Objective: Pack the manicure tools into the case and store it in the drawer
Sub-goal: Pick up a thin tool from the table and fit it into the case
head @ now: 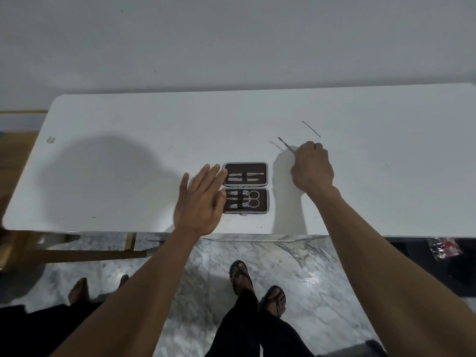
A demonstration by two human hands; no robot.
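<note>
A small brown manicure case (245,188) lies open flat near the front edge of the white table (128,155). Its upper half holds two slim metal tools (246,176). Its lower half holds clippers and small scissors (253,199) under a strap. My left hand (201,202) hovers open at the case's left edge, fingertips touching or nearly touching it. My right hand (312,166), right of the case, is closed on a thin metal tool (286,145) whose tip points up and left. Another thin tool (311,128) lies loose on the table beyond it.
The table stands against a plain wall. A small mark or sticker (50,139) sits near its left edge. Below the front edge are a marble floor, my sandalled feet (257,287), a wooden frame (90,251) at left and a dark object (443,248) at right.
</note>
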